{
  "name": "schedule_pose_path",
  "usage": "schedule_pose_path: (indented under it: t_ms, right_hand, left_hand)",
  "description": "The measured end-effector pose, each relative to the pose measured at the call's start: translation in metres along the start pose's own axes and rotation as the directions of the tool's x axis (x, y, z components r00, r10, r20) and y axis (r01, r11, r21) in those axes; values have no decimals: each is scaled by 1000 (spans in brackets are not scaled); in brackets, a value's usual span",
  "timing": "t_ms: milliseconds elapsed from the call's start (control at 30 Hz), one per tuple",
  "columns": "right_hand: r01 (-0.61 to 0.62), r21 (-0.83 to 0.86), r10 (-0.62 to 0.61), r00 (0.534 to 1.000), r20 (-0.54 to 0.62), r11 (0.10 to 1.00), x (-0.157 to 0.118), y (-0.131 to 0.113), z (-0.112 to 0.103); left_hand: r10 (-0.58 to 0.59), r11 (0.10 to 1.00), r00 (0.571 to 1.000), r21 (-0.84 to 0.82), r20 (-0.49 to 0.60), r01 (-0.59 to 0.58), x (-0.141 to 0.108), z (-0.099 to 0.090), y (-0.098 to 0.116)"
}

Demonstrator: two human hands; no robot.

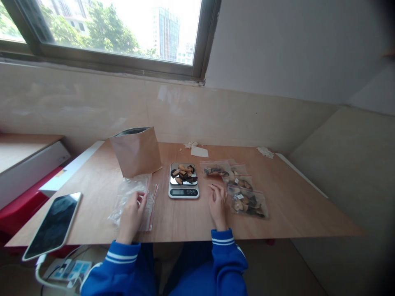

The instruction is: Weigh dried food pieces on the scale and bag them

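My left hand (133,213) rests over the clear zip bags (149,211), fingers curled; whether it grips one is hard to see. My right hand (218,203) lies on the table between the scale and the filled bags, its fingers bent, with a small dark speck near the fingertips. Between my hands stands a kitchen scale (184,193), with several brown dried pieces (184,173) on its plate. Several zip bags holding dried pieces (247,202) overlap to the right of my right hand. An open brown paper bag (137,153) stands behind my left hand.
A phone (53,224) with a white cable lies at the left table edge, above a power strip (69,269). A white card (199,152) and crumpled scraps (265,152) lie near the back of the wooden table (296,209). A wall and window are behind.
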State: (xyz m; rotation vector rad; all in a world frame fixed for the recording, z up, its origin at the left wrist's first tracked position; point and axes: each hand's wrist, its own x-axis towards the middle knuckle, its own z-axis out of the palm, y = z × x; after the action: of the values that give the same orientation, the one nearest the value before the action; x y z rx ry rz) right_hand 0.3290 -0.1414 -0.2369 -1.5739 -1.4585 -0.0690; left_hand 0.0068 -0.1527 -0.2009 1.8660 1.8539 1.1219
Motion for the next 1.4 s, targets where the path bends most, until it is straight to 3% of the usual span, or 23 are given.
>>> schedule_pose_path:
  t_ms: [200, 400, 567, 733, 867, 1033, 1200, 1400]
  right_hand:
    - [19, 54, -27, 991, 133, 998, -2, -17, 7]
    - [80, 3, -78, 967, 241, 997, 8, -29, 24]
    - [92, 32, -97, 970, 222, 995, 16, -32, 33]
    - [135, 66, -145, 970, 195, 989, 51, -36, 35]
    - [178, 80, -192, 946, 259, 981, 86, -38, 49]
    - [141, 104, -171, 901, 398, 984, 110, -24, 63]
    - [10, 249, -112, 911, 397, 969, 111, -6, 58]
    - [-92, 322, -28, 937, 348, 942, 102, -4, 58]
  left_hand:
    - [112, 992, 994, 50, 17, -112, -3, 20, -32]
    - [116, 992, 993, 43, 13, -116, -3, 18, -32]
    - [109, 994, 994, 24, 27, -110, -4, 18, -31]
    - [113, 993, 992, 27, 48, -115, -5, 18, -29]
    - [124, 991, 991, 37, 57, -126, -5, 16, -25]
    - [135, 987, 988, 78, 78, -141, -6, 13, -19]
    - [128, 985, 987, 103, 95, -138, -6, 12, -15]
    - [126, 981, 986, 132, 108, -140, -5, 14, -19]
